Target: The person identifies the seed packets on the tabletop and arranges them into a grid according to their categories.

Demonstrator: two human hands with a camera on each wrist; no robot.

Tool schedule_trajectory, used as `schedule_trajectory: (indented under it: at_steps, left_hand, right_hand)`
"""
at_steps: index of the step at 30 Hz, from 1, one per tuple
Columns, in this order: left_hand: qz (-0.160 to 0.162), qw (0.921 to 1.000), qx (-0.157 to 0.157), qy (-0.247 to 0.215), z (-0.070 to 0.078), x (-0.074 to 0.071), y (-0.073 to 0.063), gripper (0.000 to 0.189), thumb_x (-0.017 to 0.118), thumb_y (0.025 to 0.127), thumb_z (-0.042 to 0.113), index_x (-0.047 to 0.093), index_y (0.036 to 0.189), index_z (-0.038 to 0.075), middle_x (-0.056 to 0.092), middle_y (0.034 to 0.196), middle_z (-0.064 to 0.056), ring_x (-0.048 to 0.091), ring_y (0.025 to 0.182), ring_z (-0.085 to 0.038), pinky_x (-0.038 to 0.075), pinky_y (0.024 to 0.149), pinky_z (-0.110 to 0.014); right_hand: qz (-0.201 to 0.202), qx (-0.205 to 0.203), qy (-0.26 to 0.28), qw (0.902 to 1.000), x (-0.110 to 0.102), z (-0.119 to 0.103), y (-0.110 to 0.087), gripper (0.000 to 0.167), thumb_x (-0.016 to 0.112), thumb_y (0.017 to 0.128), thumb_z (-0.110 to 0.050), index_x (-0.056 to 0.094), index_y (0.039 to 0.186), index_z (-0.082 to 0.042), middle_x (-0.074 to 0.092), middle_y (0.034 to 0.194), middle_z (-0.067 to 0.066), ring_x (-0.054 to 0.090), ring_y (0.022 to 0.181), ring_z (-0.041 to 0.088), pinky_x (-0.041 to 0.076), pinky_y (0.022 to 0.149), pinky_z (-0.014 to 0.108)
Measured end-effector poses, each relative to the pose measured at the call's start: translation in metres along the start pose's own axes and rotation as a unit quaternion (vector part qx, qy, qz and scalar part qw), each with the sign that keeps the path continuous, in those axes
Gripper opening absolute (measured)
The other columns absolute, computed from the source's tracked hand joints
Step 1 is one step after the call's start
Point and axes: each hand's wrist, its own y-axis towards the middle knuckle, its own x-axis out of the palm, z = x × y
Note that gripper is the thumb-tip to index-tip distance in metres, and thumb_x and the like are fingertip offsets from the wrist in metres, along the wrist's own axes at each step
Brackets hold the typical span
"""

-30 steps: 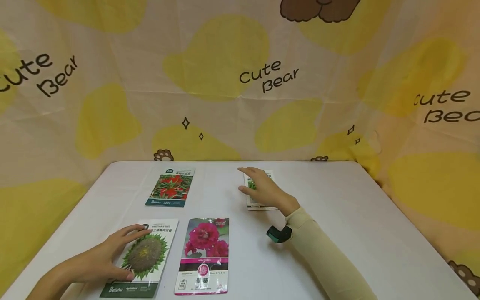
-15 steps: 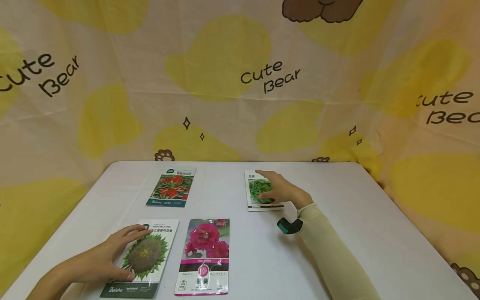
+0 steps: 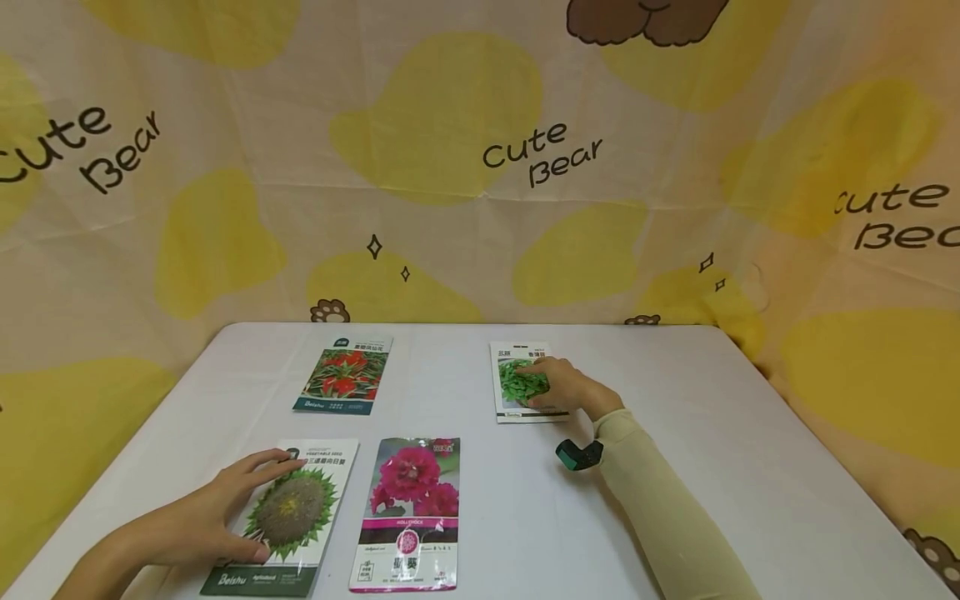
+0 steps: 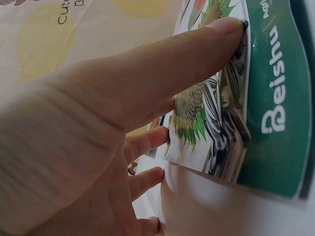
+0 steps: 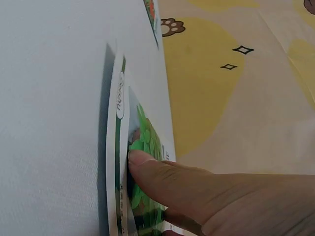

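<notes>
My left hand (image 3: pixel 195 517) rests on a sunflower seed packet (image 3: pixel 300 508) at the near left, fingers spread along its left side. In the left wrist view, the thumb lies across the packet's picture, by the green band (image 4: pixel 275 113). Far off, right of centre, my right hand (image 3: pixel 573 387) touches a seed packet with green leaves (image 3: pixel 517 379), covering its right part. The right wrist view has the thumb on the leaf picture (image 5: pixel 142 142); the other fingers are mostly hidden behind it. That packet lies on the white table.
A hollyhock seed packet (image 3: pixel 408 517) with pink flowers lies beside the sunflower one. Farther back on the left is a packet with red flowers (image 3: pixel 345 375). The white table (image 3: pixel 675 400) ends at a patterned yellow cloth (image 3: pixel 450 108).
My right hand has moved rightward over the leafy packet and then lower, with its fingers drawn nearer, uncovering more of the packet's front. The left hand stays in place.
</notes>
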Motion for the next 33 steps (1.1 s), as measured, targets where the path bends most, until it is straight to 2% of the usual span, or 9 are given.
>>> schedule_trajectory:
  at_steps: [3,4,7,11,14,21,23,27,33]
  left_hand:
    - [-0.007,1.0000,0.000,0.003,0.000,-0.002,0.001,0.095,0.087,0.071,0.047,0.042,0.153,0.031,0.036,0.154,-0.011,0.019,0.129,0.016,0.046,0.092,-0.062]
    - [-0.007,0.9999,-0.001,0.012,-0.001,-0.002,0.001,0.095,0.087,0.071,0.048,0.041,0.153,0.031,0.037,0.154,-0.010,0.020,0.130,0.016,0.047,0.092,-0.057]
    - [-0.007,0.9999,-0.002,0.008,-0.001,-0.002,0.002,0.095,0.087,0.071,0.048,0.042,0.153,0.031,0.037,0.154,-0.011,0.020,0.130,0.015,0.047,0.094,-0.060]
    - [-0.011,0.9997,-0.002,-0.021,0.000,-0.002,0.003,0.095,0.088,0.071,0.044,0.042,0.153,0.030,0.035,0.154,-0.015,0.014,0.126,0.023,0.040,0.090,-0.076]
    - [-0.013,0.9997,-0.001,-0.022,-0.002,-0.002,0.003,0.095,0.088,0.071,0.043,0.041,0.153,0.030,0.035,0.154,-0.015,0.011,0.124,0.026,0.040,0.090,-0.076]
    - [0.002,0.9992,0.001,0.040,-0.005,-0.002,-0.001,0.095,0.087,0.070,0.048,0.042,0.152,0.033,0.039,0.151,-0.006,0.014,0.126,0.023,0.048,0.090,-0.054]
    - [0.005,0.9994,0.002,0.035,-0.005,-0.001,-0.003,0.094,0.088,0.070,0.046,0.043,0.152,0.032,0.040,0.151,-0.007,0.012,0.124,0.025,0.048,0.089,-0.057]
    - [0.009,0.9993,0.005,0.036,-0.005,0.000,-0.003,0.094,0.087,0.070,0.046,0.043,0.152,0.031,0.040,0.150,-0.007,0.012,0.123,0.027,0.049,0.089,-0.054]
    - [0.026,0.9978,0.025,0.056,-0.004,0.001,0.001,0.096,0.089,0.067,0.047,0.045,0.151,0.030,0.041,0.148,-0.002,0.012,0.126,0.026,0.047,0.088,-0.030]
  right_hand:
    - [0.003,0.007,-0.018,0.9998,0.002,0.002,0.000,0.058,0.075,0.092,-0.020,0.055,0.147,-0.015,0.040,0.155,0.026,0.034,0.144,0.051,0.032,0.115,0.064]
    - [0.007,0.008,-0.024,0.9997,0.002,0.002,0.001,0.058,0.075,0.092,-0.021,0.055,0.146,-0.016,0.041,0.155,0.026,0.035,0.144,0.051,0.032,0.115,0.064]
    - [0.011,0.014,-0.034,0.9993,0.003,0.002,0.001,0.058,0.075,0.092,-0.023,0.056,0.146,-0.018,0.042,0.155,0.025,0.036,0.143,0.051,0.034,0.114,0.065]
    - [0.014,0.022,-0.046,0.9986,0.003,0.000,0.000,0.057,0.075,0.092,-0.026,0.056,0.146,-0.020,0.043,0.155,0.023,0.038,0.142,0.050,0.034,0.110,0.069]
    - [0.016,0.023,-0.051,0.9983,0.004,0.001,0.001,0.057,0.075,0.092,-0.027,0.057,0.145,-0.021,0.044,0.154,0.022,0.039,0.142,0.049,0.033,0.109,0.072]
    - [0.013,0.022,-0.025,0.9994,0.007,0.001,0.005,0.055,0.075,0.092,-0.027,0.058,0.144,-0.020,0.044,0.154,0.020,0.035,0.145,0.047,0.030,0.113,0.069]
    - [0.008,0.024,-0.021,0.9995,0.008,0.002,0.006,0.054,0.076,0.091,-0.028,0.059,0.143,-0.021,0.044,0.153,0.020,0.036,0.144,0.046,0.030,0.113,0.068]
    - [0.001,0.028,-0.016,0.9995,0.006,0.003,0.010,0.053,0.077,0.090,-0.028,0.061,0.140,-0.021,0.045,0.151,0.019,0.039,0.141,0.044,0.030,0.113,0.067]
    - [-0.008,0.049,0.012,0.9987,0.002,0.002,0.016,0.053,0.079,0.088,-0.028,0.063,0.139,-0.024,0.039,0.156,0.018,0.032,0.145,0.045,0.024,0.116,0.068]
